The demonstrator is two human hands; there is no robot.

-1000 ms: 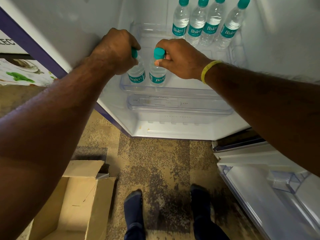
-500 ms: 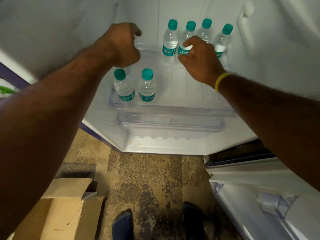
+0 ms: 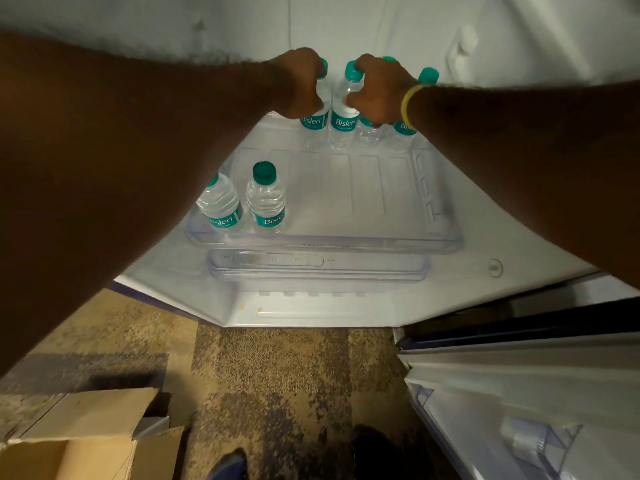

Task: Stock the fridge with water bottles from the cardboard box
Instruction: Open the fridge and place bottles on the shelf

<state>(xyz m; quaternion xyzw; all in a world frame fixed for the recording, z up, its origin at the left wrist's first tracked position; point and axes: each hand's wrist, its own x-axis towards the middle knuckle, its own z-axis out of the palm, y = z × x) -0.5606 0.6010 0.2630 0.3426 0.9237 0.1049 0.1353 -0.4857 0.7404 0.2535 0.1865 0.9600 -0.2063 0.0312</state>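
Note:
Several clear water bottles with green caps stand in a row at the back of the fridge's transparent tray [image 3: 329,241]. My left hand [image 3: 300,85] grips the leftmost back bottle [image 3: 314,122] round its neck. My right hand [image 3: 378,89] curls round the neck of the bottle beside it [image 3: 343,121], covering a third bottle behind it. A fourth bottle [image 3: 428,75] shows past my right wrist. Two more bottles [image 3: 221,206] [image 3: 266,203] stand untouched at the tray's front left. The cardboard box [image 3: 86,441] sits open on the floor at lower left.
The fridge door [image 3: 519,393] hangs open at the right with a clear door bin [image 3: 543,441]. A clear drawer front [image 3: 317,268] lies below the tray. My feet [image 3: 227,465] stand on mottled carpet between the box and the door.
Both hands let go of the two front bottles and moved to the back row, where each now holds a bottle. The view tilted down and closer.

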